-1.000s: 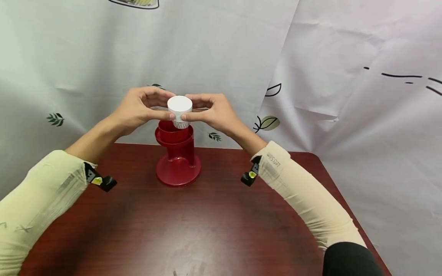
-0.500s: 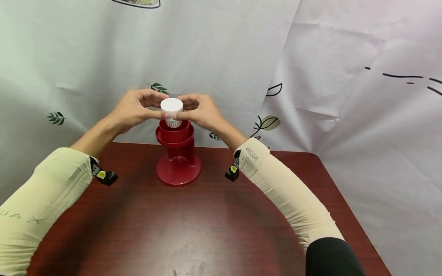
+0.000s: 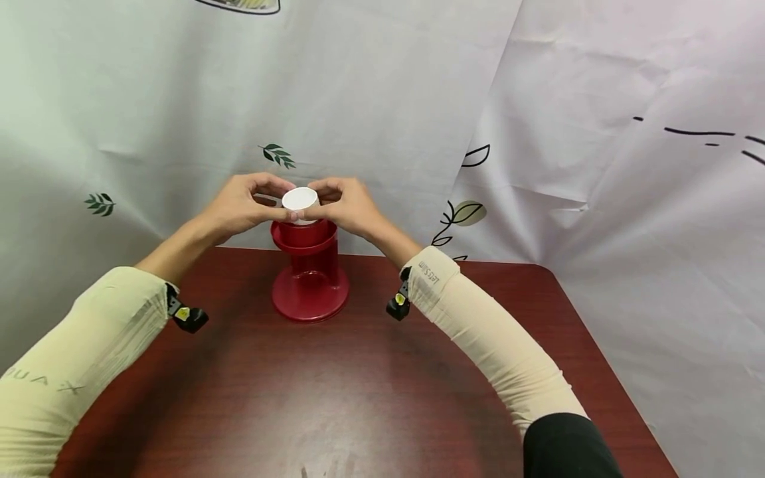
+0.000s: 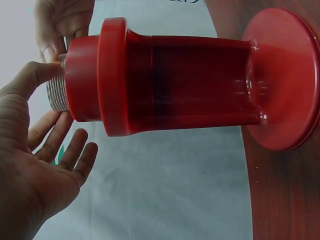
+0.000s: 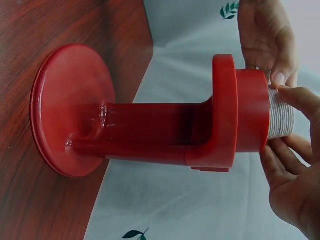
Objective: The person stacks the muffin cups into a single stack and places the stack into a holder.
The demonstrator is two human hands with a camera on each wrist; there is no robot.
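A stack of white paper baking cups (image 3: 301, 199), mouths up, sits partly inside the top ring of a red stand (image 3: 309, 299). My left hand (image 3: 242, 206) pinches the stack from the left, thumb in front and fingers behind. From the right, my right hand (image 3: 346, 206) pinches it the same way, the two thumbtips nearly meeting. In the left wrist view, the layered rims of the baking cups (image 4: 57, 90) stick out above the red ring (image 4: 85, 80). The right wrist view also shows the cup rims (image 5: 281, 115) outside the ring; their lower part is hidden within.
The stand's round base (image 3: 311, 307) rests near the back of a dark red-brown wooden table (image 3: 358, 392). A white curtain (image 3: 382, 79) with leaf prints hangs behind the table's far edge.
Both hands have moved the stack slightly left, over the stand, then down into its top ring. The pleated lower part seen earlier is now hidden. The stand has stayed in place.
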